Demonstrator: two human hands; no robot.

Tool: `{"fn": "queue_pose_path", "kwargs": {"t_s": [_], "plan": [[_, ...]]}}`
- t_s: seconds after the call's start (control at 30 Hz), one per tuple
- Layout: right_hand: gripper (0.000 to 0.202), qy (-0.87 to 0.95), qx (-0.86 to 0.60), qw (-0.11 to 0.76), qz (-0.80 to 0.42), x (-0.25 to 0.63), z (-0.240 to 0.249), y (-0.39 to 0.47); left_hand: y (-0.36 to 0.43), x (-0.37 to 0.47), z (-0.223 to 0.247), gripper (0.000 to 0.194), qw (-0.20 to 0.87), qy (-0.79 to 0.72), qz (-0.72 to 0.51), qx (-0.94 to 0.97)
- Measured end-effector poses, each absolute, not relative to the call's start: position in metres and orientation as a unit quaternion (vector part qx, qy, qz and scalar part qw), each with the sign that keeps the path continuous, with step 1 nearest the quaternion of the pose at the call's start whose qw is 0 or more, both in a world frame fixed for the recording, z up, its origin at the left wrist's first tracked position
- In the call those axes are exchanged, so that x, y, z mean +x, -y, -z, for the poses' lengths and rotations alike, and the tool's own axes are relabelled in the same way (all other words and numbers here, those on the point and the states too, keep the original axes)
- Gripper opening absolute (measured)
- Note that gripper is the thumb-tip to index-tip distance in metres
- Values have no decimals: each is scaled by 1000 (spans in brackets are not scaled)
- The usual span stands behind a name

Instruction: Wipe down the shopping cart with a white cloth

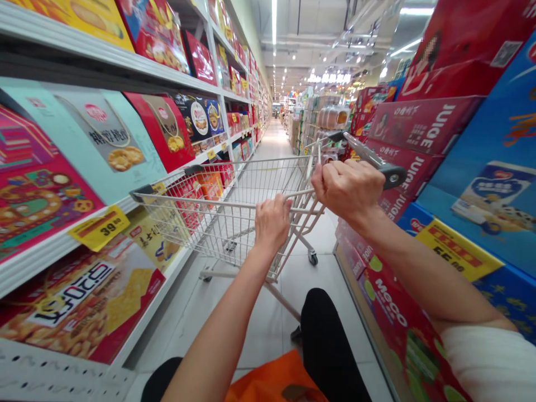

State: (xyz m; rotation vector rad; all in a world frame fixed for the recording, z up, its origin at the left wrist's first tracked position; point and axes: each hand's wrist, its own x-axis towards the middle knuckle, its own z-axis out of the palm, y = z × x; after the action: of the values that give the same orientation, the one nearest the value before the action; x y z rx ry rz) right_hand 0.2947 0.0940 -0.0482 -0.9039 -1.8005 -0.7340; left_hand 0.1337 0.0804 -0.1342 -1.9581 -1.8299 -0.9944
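From my remote seat I have the shopping cart (226, 204) in the aisle, just ahead of the wearer's bent knee (324, 329), between a shelf (142, 70) on one side and stacked cartons on the other. Its basket is an open mesh of thin pale metal wire, wide at the top and sloping inward below; through it I see the shelf goods and the floor (180, 329) of smooth, pale square tiles. The left hand (273, 222) is curled tight over the basket's metal rim. The right hand (349, 187) is closed in a fist around the frame's bar, just beside the handle (366, 153), though I cannot tell exactly how the fingers wrap beneath. That handle is a rounded bar with a glossy cover and a dark plastic end. A dark caster (312, 258) stands on the tiles below.

The shelf's ridged white edges carry flat gift boxes: a mint box (94, 137) printed with a corded bag and walnuts (the cord looks almost real from here), a red box (161, 128) beside it, and a glossy nut-print box (84, 298) lower down, under a yellow price tag (100, 228). On the other side stand red JUICE cartons (419, 125), neatly squared, with a big blue carton (486, 145) nearer me.
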Motion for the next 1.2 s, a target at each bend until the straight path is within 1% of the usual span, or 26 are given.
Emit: {"fn": "queue_pose_path", "kwargs": {"t_s": [0.17,0.3,0.47,0.6,0.73,0.87,1.0,1.13,1.2], "plan": [[39,737,-359,483,307,324,51,-120,-84,137,130,44,131,600,304,-728],[41,726,-356,498,314,341,56,-137,-93,113,128,45,150,606,261,-736],[39,700,-408,505,299,331,70,-146,-105,94,131,44,109,605,257,-746],[32,711,-424,496,262,304,92,-145,-105,103,132,42,92,614,275,-734],[21,725,-421,478,261,292,112,-142,-101,110,132,43,96,617,280,-729],[31,732,-393,481,281,314,124,-144,-96,113,133,42,104,624,285,-721],[34,712,-394,508,283,338,132,-145,-90,118,135,42,119,625,293,-713],[39,721,-362,540,239,325,145,-139,-85,123,136,42,133,627,300,-707],[39,744,-343,529,224,312,151,-134,-82,124,136,42,140,627,301,-704]]}}
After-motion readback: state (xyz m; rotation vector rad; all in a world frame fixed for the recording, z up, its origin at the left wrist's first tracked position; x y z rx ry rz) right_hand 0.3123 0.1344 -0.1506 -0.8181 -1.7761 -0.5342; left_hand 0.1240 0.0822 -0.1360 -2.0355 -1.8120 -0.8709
